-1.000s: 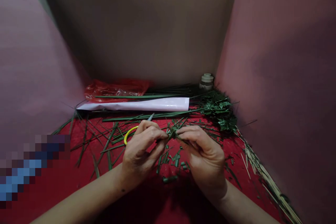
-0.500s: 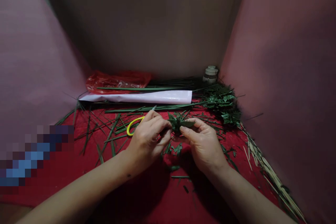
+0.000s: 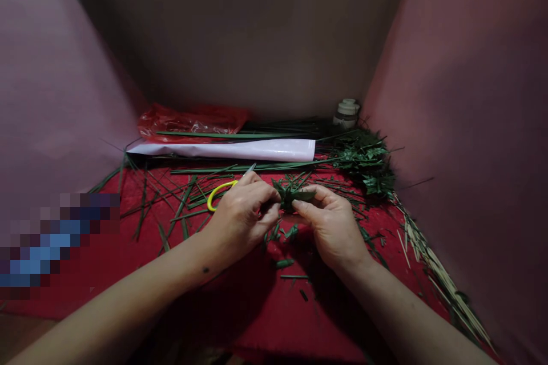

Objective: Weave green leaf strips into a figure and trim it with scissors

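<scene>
**Both hands pinch one small folded leaf piece**

You have the folded leaf piece (image 3: 291,196) held up between your two hands, just above the red cloth (image 3: 257,308), near the middle of the work area. Your left hand (image 3: 243,214) is curled nearly closed, thumb and forefinger pinching the piece's left side; the same hand seems to keep the scissors (image 3: 222,193) tucked against it, the yellow handle loop poking out on its far side and the blade tip showing above the knuckles, probably so the tool stays ready without being set down. Your right hand (image 3: 331,227) is also mostly closed, fingertips gripping the right side where a pointed leaf tip sticks out. Holding it from both sides likely keeps the folds from springing open.

Cut scraps (image 3: 282,234) lie on the cloth right under your hands, where trimmings would drop. Long leaf strips (image 3: 188,205) are scattered to the left and behind. A white roll (image 3: 226,150) lies across the back, with a red plastic bag (image 3: 192,120) behind it. A heap of green folded pieces (image 3: 368,165) sits at the right rear, beside a small white jar (image 3: 346,112). Pale thin sticks (image 3: 436,279) line the right edge.
</scene>
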The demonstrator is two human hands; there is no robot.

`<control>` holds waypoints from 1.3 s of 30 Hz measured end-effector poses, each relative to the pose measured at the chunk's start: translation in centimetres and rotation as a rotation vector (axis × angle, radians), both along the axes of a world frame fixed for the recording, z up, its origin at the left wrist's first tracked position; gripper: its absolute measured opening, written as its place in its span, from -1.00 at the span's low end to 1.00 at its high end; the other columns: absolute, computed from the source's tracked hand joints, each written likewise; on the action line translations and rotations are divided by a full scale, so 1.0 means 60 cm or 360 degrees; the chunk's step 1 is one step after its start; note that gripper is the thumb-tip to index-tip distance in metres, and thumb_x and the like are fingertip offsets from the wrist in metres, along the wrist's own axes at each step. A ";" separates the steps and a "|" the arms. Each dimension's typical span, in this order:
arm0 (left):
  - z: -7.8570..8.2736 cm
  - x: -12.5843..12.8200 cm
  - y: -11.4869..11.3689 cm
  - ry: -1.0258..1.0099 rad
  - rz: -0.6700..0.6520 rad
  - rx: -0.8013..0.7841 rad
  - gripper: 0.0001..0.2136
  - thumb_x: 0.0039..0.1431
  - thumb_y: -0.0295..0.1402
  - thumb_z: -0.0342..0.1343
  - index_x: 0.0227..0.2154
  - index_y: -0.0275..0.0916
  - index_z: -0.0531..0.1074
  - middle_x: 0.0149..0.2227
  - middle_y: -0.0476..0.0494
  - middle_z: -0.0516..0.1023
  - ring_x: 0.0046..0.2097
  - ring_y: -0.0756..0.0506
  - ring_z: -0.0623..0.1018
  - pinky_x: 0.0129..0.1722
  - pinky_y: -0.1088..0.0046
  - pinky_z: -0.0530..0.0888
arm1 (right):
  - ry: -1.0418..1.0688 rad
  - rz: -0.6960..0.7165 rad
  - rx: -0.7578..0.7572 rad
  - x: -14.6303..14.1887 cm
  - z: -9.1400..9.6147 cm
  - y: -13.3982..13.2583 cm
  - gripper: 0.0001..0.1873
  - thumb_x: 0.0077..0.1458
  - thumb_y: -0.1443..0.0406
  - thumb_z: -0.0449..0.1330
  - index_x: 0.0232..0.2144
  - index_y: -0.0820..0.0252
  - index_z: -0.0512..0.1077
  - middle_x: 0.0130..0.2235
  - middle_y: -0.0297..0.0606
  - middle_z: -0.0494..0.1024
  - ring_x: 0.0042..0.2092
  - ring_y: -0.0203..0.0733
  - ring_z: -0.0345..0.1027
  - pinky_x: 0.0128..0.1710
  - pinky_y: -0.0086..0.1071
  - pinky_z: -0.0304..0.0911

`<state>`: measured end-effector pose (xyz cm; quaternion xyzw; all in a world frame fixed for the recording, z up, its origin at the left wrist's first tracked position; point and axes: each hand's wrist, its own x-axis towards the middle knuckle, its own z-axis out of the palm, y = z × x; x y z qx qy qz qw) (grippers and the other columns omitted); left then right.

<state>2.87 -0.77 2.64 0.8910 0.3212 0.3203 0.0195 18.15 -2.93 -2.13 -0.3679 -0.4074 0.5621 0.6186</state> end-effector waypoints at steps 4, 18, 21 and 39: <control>-0.009 0.004 0.000 -0.0002 0.0002 0.0101 -0.92 0.05 -0.53 0.00 -0.49 -0.28 0.33 -0.55 -0.02 0.33 -0.40 -0.01 0.28 -0.43 0.49 0.28 | 0.0002 0.0008 -0.0010 -0.001 0.002 -0.001 -0.88 -0.12 0.34 0.24 -0.44 0.24 0.38 -0.37 -0.31 0.48 -0.35 -0.26 0.36 -0.27 -0.32 0.32; -0.021 0.004 0.004 0.0126 0.0021 0.0292 -0.94 0.08 -0.52 -0.01 -0.45 -0.28 0.34 -0.51 -0.07 0.36 -0.38 -0.04 0.28 -0.40 0.43 0.31 | -0.0139 -0.0061 -0.0025 -0.003 0.009 -0.004 -0.90 -0.12 0.33 0.20 -0.46 0.24 0.38 -0.44 -0.33 0.45 -0.41 -0.29 0.34 -0.38 -0.40 0.30; -0.025 0.008 0.002 0.0199 0.0071 0.0412 -0.91 0.08 -0.51 -0.02 -0.48 -0.28 0.33 -0.54 -0.08 0.35 -0.39 -0.06 0.28 -0.40 0.42 0.31 | -0.0134 -0.0068 -0.0027 -0.004 0.012 -0.006 -0.91 -0.12 0.33 0.20 -0.47 0.23 0.38 -0.47 -0.35 0.44 -0.42 -0.31 0.32 -0.40 -0.43 0.29; -0.021 0.002 0.002 0.0197 0.0084 0.0262 -0.94 0.06 -0.49 0.00 -0.48 -0.27 0.34 -0.53 -0.05 0.37 -0.41 -0.04 0.31 -0.44 0.47 0.27 | -0.0196 -0.0036 -0.0024 -0.001 0.008 -0.003 -0.93 -0.10 0.34 0.19 -0.47 0.23 0.37 -0.42 -0.33 0.47 -0.38 -0.27 0.36 -0.35 -0.39 0.29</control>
